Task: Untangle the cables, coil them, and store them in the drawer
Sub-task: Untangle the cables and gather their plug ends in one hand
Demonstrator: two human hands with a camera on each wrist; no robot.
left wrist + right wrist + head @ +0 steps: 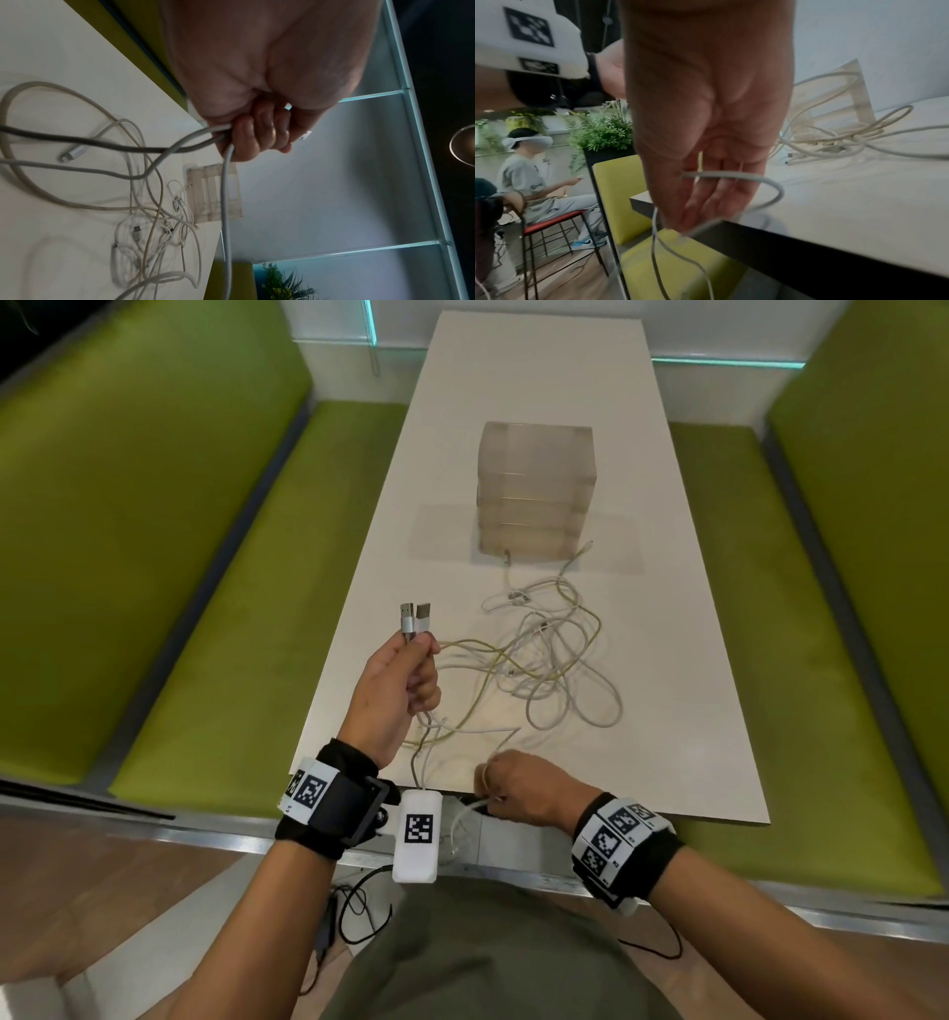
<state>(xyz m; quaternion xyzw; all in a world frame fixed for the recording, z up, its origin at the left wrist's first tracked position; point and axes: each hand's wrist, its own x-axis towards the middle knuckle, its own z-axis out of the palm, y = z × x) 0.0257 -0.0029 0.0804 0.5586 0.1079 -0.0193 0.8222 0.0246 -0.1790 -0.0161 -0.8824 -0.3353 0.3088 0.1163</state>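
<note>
A tangle of white and yellowish cables [554, 660] [154, 223] [834, 142] lies mid-table in front of a translucent drawer unit [534, 490] [213, 192] [859, 97] whose drawers look closed. My left hand [411, 675] [259, 138] is raised above the table's near left part and grips cable ends in a fist, with two USB plugs [416, 614] sticking up out of it. At the table's front edge, my right hand [513, 788] [706, 203] holds a loop of white cable [770, 180] across its fingers; the cable's tail hangs below the table.
The long white table [539, 361] runs away from me between two green benches [205, 608] [796, 660]. A white tagged device [417, 834] hangs at my chest. In the right wrist view a seated person [526, 172] and a plant [603, 132] are off to the side.
</note>
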